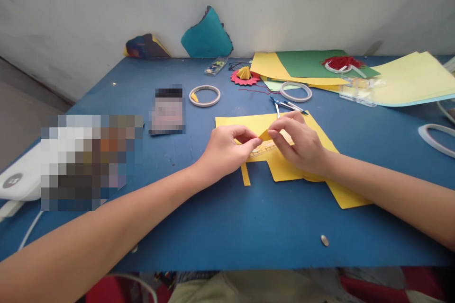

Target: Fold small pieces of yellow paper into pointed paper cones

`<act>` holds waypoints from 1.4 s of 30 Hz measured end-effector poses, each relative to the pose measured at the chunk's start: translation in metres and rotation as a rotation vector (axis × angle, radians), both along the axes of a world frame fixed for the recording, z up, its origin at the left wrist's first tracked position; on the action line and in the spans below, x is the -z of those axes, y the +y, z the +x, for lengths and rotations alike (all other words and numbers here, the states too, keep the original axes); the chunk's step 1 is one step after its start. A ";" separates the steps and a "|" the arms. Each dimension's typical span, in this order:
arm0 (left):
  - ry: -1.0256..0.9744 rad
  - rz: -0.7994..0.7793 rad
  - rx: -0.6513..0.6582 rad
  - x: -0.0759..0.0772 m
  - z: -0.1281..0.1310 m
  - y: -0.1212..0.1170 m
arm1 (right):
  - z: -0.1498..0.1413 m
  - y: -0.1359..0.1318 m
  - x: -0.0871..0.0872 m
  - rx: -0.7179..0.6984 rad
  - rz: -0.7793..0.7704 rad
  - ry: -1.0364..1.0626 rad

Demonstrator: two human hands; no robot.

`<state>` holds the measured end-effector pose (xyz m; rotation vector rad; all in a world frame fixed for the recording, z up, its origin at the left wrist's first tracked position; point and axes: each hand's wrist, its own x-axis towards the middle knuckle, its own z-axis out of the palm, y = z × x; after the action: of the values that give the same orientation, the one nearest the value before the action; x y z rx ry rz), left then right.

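Between my fingertips is a small folded piece of yellow paper. My left hand pinches its left end, and my right hand grips the right end. Beneath both hands lie yellow paper sheets, with a clear ruler on top, partly hidden by my fingers. A narrow yellow paper strip sticks out below my left hand. Just beyond my right hand are blue-and-white pens.
Tape rolls lie on the blue table. Behind them are a red paper piece with a yellow cone, a green sheet and red shreds. A blurred device stands left; another tape roll is at right.
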<state>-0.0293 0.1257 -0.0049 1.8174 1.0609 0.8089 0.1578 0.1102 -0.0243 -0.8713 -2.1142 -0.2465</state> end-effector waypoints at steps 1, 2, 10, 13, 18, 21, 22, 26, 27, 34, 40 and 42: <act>-0.002 0.004 0.005 0.000 0.000 0.000 | 0.000 0.000 0.000 0.004 0.002 0.003; -0.003 0.009 0.011 0.000 0.000 0.000 | 0.000 0.000 0.000 0.009 0.002 0.004; -0.006 0.109 0.000 0.004 0.000 0.000 | 0.000 0.001 0.002 0.044 -0.006 0.007; 0.008 0.111 0.006 0.005 0.000 0.001 | 0.001 0.001 0.003 0.060 -0.009 0.030; -0.008 0.077 0.041 0.004 0.000 0.001 | 0.002 0.002 0.004 0.065 -0.022 0.052; -0.037 0.053 0.013 0.003 0.001 0.000 | 0.001 0.001 0.004 0.070 -0.023 0.063; -0.045 0.039 0.006 0.003 0.001 0.000 | 0.001 0.001 0.004 0.072 -0.027 0.067; -0.070 -0.043 -0.027 0.003 0.000 0.000 | 0.001 0.001 0.003 0.069 -0.032 0.069; -0.075 -0.058 -0.037 0.003 0.000 0.000 | 0.001 0.001 0.003 0.069 -0.029 0.070; -0.095 -0.113 -0.065 0.002 0.001 -0.001 | 0.001 0.001 0.003 0.080 -0.010 0.071; -0.143 -0.200 -0.047 0.002 0.000 -0.001 | 0.001 0.002 0.003 0.087 -0.004 0.068; -0.156 -0.215 -0.050 0.002 0.000 -0.001 | 0.002 0.002 0.004 0.098 -0.008 0.079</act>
<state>-0.0290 0.1245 -0.0067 1.5284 1.0529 0.8186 0.1595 0.1125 -0.0282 -0.9751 -2.0035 -0.2508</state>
